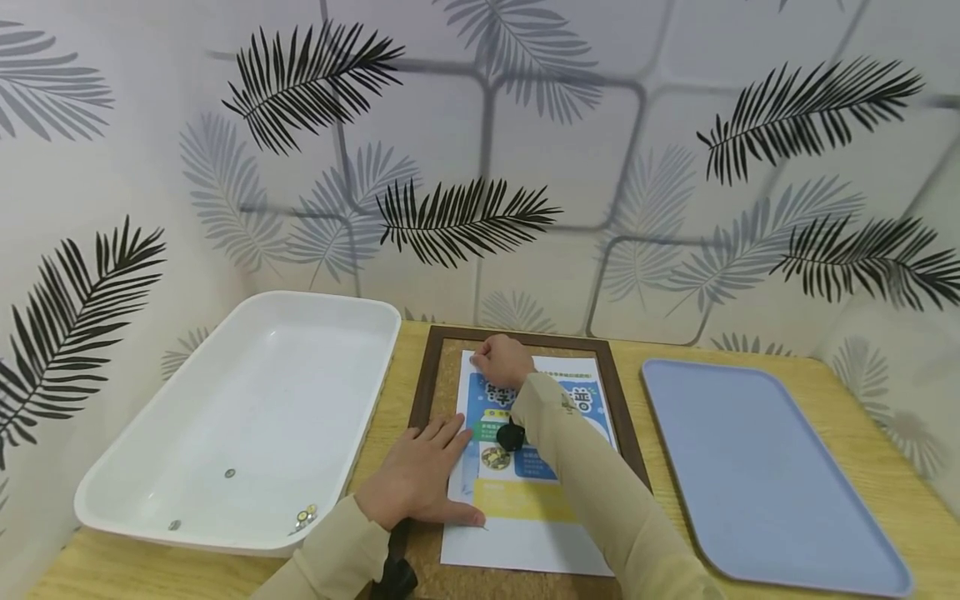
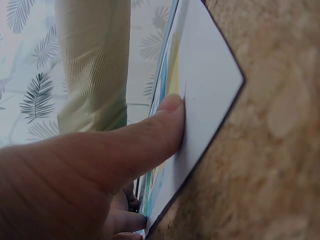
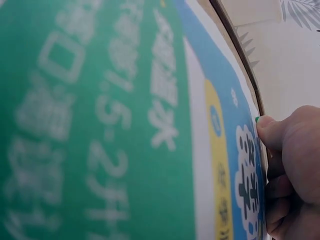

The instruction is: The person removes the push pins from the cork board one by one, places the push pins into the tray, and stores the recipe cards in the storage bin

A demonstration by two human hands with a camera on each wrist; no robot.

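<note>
A printed poster (image 1: 525, 533) in blue, green and yellow lies on a cork board (image 1: 450, 375) with a dark brown frame. My left hand (image 1: 420, 475) rests on the poster's left edge, fingers spread; in the left wrist view its thumb (image 2: 155, 130) presses on the white lower part. At the upper left corner of the poster is my right hand (image 1: 506, 362), fingers curled. The right wrist view shows a small green thing (image 3: 257, 119), like a push pin's head, pinched at the thumb tip against the poster's edge. Its point is hidden.
On the left stands a white basin (image 1: 367, 392) holding a few small round metallic pieces (image 1: 303, 517). A blue-grey tray (image 1: 772, 475) lies to the right. Behind the wooden table (image 1: 667, 517) rises a leaf-patterned wall (image 1: 540, 167).
</note>
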